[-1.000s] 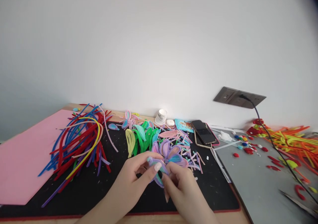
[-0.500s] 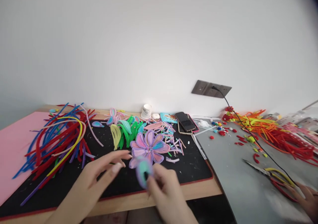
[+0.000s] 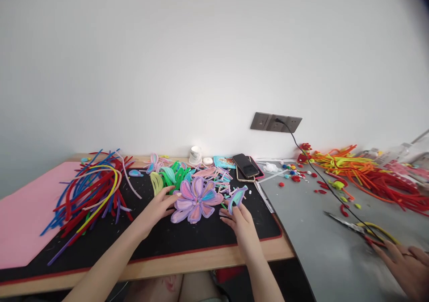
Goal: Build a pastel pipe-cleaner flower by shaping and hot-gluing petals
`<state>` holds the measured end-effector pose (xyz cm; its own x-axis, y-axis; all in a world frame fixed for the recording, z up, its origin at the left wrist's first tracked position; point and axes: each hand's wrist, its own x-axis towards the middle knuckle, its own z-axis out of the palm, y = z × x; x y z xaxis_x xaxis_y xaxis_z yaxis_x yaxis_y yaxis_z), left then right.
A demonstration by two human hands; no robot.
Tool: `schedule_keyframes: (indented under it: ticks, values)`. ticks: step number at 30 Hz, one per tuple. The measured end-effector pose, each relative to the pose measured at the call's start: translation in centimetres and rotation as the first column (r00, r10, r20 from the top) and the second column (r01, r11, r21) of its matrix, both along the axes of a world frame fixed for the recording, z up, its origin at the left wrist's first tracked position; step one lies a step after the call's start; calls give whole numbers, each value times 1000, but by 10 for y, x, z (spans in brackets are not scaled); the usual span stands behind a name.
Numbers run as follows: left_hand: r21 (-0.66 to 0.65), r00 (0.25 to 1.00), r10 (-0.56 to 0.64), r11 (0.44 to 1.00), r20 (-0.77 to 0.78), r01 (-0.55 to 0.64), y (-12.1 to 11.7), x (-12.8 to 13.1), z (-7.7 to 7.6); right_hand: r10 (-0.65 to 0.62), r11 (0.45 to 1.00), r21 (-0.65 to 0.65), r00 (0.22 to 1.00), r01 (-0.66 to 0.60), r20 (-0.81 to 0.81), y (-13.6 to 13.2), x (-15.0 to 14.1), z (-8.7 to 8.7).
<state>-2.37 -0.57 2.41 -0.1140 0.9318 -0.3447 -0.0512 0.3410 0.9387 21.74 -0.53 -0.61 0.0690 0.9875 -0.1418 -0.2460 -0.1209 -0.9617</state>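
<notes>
A large flower of purple, pink and blue pipe-cleaner petals (image 3: 197, 200) lies on the black mat (image 3: 174, 244). My left hand (image 3: 160, 209) is at its left side, fingers apart and stretched out to the edge of a petal. Right of the flower, my right hand (image 3: 241, 224) pinches a loose pipe-cleaner petal (image 3: 237, 198) with a teal middle and purple rim. This petal is held a little above the mat, tilted. Green pipe-cleaner loops (image 3: 181, 175) and a pale yellow loop (image 3: 156, 183) lie behind the flower.
A heap of long pipe cleaners (image 3: 97, 195) covers the mat's left, beside pink board (image 3: 30, 221). Phones (image 3: 246, 165) and a paper cup (image 3: 195, 155) stand at the back. On the grey table, a co-worker's hand (image 3: 402, 259) touches pliers (image 3: 362, 230) near a black cord (image 3: 321, 172).
My right hand has carried the teal petal from in front of the flower to its right side. My left hand has moved forward to the flower's left edge. The camera view has shifted slightly.
</notes>
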Motion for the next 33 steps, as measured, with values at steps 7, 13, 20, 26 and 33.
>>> schedule_keyframes:
  ticks: [7, 13, 20, 26, 33]
  values:
    - [-36, 987, -35, 999, 154, 41, -2, 12, 8, 74, 996, -32, 987, -80, -143, 11, -25, 2]
    - [-5, 955, -17, 1000, 296, 20, -5, 19, 5, 89, 996, 21, 969, -87, -229, 22, -34, 11]
    - [-63, 955, 3, 998, 298, 17, 10, 12, -7, 146, 989, 49, 971, -139, -188, 40, -43, 14]
    - [-116, 948, 7, 993, 319, 31, 12, 7, -8, 130, 991, 23, 959, -129, -254, 52, -50, 16]
    - [-126, 927, 35, 992, 373, 14, 2, 4, -14, 154, 986, -12, 947, -164, -282, 63, -56, 15]
